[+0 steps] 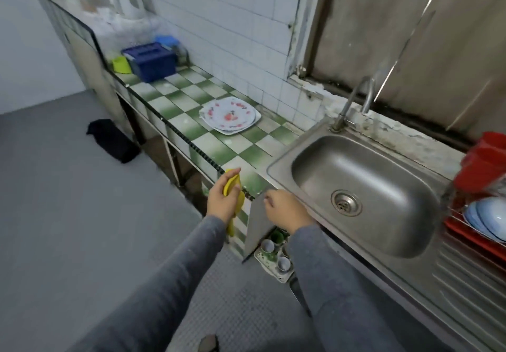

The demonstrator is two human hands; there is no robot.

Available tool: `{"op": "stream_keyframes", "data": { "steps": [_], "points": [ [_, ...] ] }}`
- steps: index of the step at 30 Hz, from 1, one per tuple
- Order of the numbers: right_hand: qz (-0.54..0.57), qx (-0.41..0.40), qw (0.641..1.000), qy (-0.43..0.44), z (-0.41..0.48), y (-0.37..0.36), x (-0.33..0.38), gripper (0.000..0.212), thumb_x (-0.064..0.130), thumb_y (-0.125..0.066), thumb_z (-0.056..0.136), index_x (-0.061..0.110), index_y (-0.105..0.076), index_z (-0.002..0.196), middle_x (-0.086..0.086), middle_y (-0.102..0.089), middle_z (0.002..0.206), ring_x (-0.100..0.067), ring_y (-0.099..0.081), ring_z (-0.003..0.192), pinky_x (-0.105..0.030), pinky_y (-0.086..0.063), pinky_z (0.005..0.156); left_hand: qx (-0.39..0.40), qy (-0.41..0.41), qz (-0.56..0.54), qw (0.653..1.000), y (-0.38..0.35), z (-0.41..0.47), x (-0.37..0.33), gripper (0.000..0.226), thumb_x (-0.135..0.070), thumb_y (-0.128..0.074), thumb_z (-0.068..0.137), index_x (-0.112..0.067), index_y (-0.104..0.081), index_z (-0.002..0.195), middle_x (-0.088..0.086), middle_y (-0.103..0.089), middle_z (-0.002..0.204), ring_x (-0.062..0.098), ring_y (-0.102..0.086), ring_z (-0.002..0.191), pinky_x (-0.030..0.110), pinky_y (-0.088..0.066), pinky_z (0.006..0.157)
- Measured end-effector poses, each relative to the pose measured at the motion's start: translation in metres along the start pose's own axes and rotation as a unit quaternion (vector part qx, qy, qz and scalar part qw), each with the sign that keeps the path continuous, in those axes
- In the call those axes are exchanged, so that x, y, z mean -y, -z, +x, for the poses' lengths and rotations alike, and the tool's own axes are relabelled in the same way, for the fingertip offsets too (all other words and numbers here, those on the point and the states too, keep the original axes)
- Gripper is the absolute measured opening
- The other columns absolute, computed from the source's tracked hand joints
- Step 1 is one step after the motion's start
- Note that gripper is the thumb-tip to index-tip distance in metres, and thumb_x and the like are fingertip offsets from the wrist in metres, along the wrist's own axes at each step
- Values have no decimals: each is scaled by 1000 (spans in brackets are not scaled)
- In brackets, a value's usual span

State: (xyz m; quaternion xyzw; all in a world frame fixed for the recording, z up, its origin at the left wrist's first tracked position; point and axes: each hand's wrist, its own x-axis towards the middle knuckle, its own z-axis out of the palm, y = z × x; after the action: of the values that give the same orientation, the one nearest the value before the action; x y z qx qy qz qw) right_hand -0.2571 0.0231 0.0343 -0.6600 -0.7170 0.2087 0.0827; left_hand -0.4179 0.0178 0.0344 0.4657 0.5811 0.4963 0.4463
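My left hand (223, 199) grips a yellow cloth (232, 187) at the front edge of the green-and-white checked counter (189, 105); part of the cloth hangs below the hand. My right hand (284, 212) is at the top edge of a grey cabinet door (257, 228) under the sink, which stands ajar, its fingers curled at the top corner. A stack of white plates with red flowers (231, 116) lies on the counter near the wall. The steel sink (364, 192) is to the right.
A tap (353, 102) stands behind the sink. A red dish rack with blue-white bowls (484, 217) sits on the drainboard at right. A blue crate (152, 60) and green cup (121, 64) are further along the counter. A tray of cups (275, 253) shows inside the cabinet. A dark bag (113, 140) lies on the floor.
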Motion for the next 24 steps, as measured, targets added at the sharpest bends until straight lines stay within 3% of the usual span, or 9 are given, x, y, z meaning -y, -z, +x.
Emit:
{"op": "stream_keyframes", "data": {
  "steps": [4,8,11,15,20,24],
  "points": [
    [15,4,1000,1,52,-19,55,29,20,-42,103,2,-63,111,-18,-65,114,-35,-59,108,-35,-43,77,-25,-11,13,1000,59,52,6,39,-2,-55,96,-34,-66,116,0,-62,122,30,-58,119,51,-48,103],
    [27,0,1000,14,104,-29,87,31,19,-43,101,8,-64,121,-16,-65,120,-35,-59,113,-40,-49,91,-43,10,10,999,95,101,10,39,-1,-55,96,-26,-68,122,1,-61,120,32,-57,120,55,-47,104],
    [19,-4,1000,8,144,-32,100,32,22,-42,103,10,-63,123,-13,-63,121,-32,-60,111,-42,-51,92,-45,13,16,999,111,138,14,38,1,-54,96,-24,-66,122,1,-59,123,26,-56,118,51,-45,107],
    [16,-4,1000,-2,205,-43,106,31,22,-40,103,9,-61,122,-14,-61,121,-33,-60,111,-42,-51,91,-40,21,15,999,121,198,26,41,-1,-54,96,-35,-65,117,6,-59,132,27,-56,118,45,-49,103],
    [14,-12,1000,-18,296,-53,105,32,20,-40,105,9,-58,127,-13,-58,123,-30,-57,109,-33,-43,82,-22,44,12,999,120,292,32,42,-4,-55,96,-42,-65,111,5,-59,132,26,-56,119,47,-49,103],
    [31,-4,998,-62,365,-55,101,34,20,-41,103,8,-55,133,-15,-57,127,-32,-56,115,-39,-48,91,-11,69,23,997,113,362,29,39,-6,-55,97,-37,-64,119,6,-57,132,26,-54,117,43,-49,102]
  ]
}}
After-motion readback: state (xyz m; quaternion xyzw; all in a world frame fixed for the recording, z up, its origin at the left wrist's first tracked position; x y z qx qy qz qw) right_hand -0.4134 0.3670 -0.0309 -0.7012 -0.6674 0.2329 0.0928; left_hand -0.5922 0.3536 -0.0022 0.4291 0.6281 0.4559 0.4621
